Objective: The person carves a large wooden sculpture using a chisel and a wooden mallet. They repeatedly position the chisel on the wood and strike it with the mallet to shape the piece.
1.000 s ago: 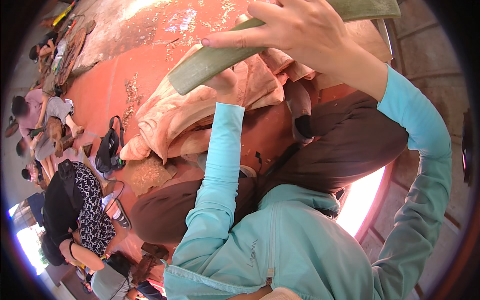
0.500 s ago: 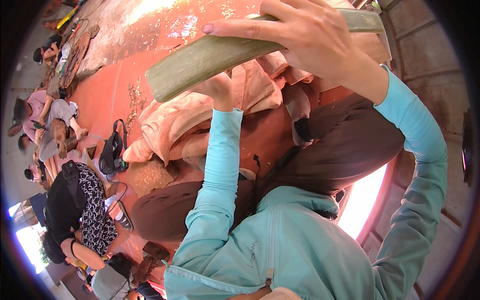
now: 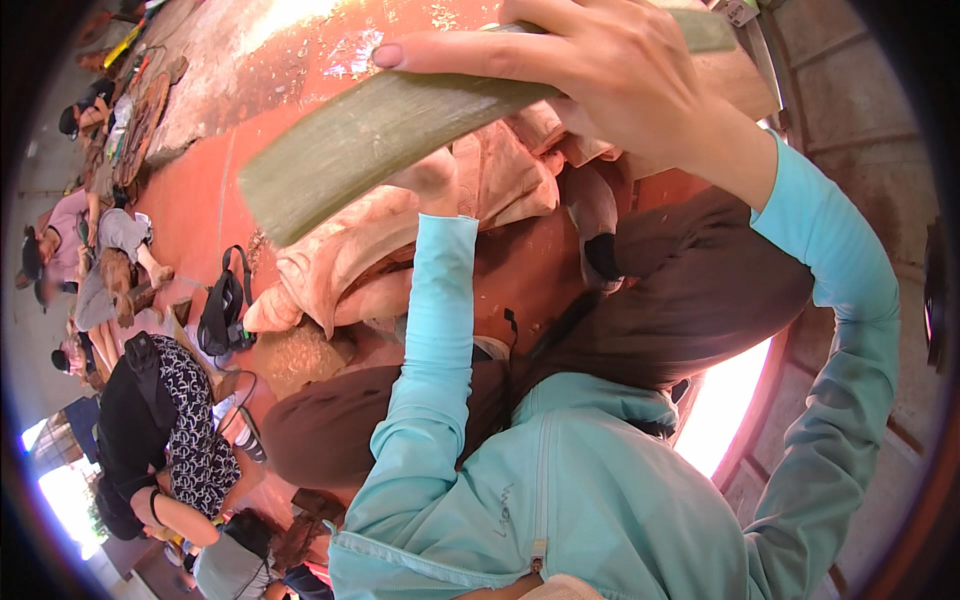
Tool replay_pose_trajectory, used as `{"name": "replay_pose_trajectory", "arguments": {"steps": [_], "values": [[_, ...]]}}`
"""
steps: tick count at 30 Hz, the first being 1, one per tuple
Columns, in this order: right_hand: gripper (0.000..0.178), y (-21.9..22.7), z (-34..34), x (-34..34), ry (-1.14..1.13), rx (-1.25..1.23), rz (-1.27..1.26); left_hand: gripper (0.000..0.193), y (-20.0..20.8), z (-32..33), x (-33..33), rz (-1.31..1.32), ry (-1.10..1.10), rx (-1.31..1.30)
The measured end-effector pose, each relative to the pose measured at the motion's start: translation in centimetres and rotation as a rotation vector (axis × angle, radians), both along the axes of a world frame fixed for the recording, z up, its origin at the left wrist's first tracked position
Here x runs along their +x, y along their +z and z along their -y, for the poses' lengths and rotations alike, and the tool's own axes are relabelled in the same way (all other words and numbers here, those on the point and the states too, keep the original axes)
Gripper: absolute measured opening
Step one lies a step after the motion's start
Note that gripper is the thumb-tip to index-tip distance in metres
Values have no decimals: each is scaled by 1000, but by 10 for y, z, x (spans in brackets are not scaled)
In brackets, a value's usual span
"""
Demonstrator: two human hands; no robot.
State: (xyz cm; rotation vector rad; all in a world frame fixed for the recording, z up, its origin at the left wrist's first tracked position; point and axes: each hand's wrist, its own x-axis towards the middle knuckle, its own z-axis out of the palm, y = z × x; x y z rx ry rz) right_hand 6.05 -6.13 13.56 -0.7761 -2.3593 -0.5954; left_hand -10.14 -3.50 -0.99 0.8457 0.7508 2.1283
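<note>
Two hands up, one long green-grey slat (split bamboo, by the look) raised close to the camera.

- Right hand: on top of slat, fingers wrapped over its upper edge, forefinger stretched along it toward the left end. Firm grasp.
- Left hand: under slat, mostly hidden behind it; seems to press or grip the underside, but finger state can't be told.
- Slat: held level-ish in air, left end free and cut square, right end runs out of view at top. Surface plain, no visible cuts or shavings on the side shown.
- Below: peach cloth bunched on red floor; black bag beside it.
- Far left: several other persons seated on floor, well apart.

Progress (judgement): slat lifted and in hand, no tool in view; shaping or splitting seems not yet begun on this piece.
</note>
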Motion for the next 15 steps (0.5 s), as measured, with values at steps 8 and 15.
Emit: {"name": "replay_pose_trajectory", "arguments": {"steps": [8,15], "values": [[59,-1,-9,0,-93,215,172,16,1,4,-2,85,-95,-49],[65,25,15,3,-318,-100,157,16,28,8,-41,375,-520,88]]}}
